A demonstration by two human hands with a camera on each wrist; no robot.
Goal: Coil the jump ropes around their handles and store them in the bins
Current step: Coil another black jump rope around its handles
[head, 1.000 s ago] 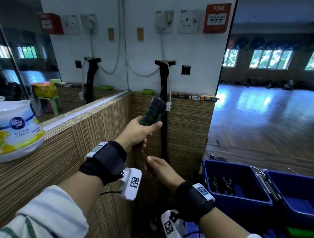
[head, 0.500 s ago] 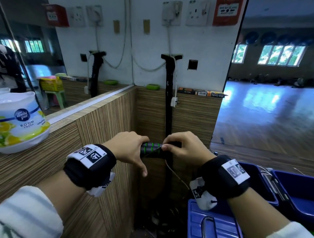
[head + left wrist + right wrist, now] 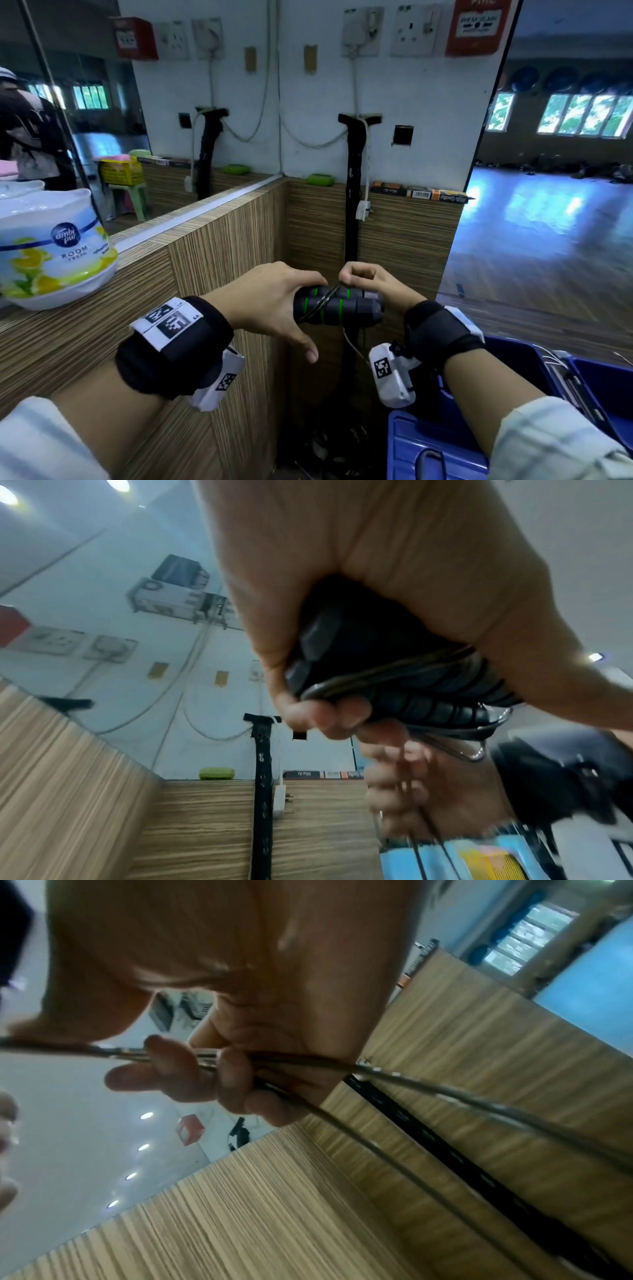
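Wrapping a jump rope at a wooden corner ledge, blue bins (image 3: 513,363) lower right.
Left hand (image 3: 270,301) grips the paired black, green-ringed handles (image 3: 337,306) held level; right hand (image 3: 370,284) pinches the thin rope (image 3: 428,1085) just above them. An air-freshener tub (image 3: 54,246) reads "ambi pur ROOM FRESH".

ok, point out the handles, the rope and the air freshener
handles (image 3: 342,310): head view, foam grip by a green ring
rope (image 3: 445,1093): right wrist view, upper strand
air freshener (image 3: 51,246): head view, printed label
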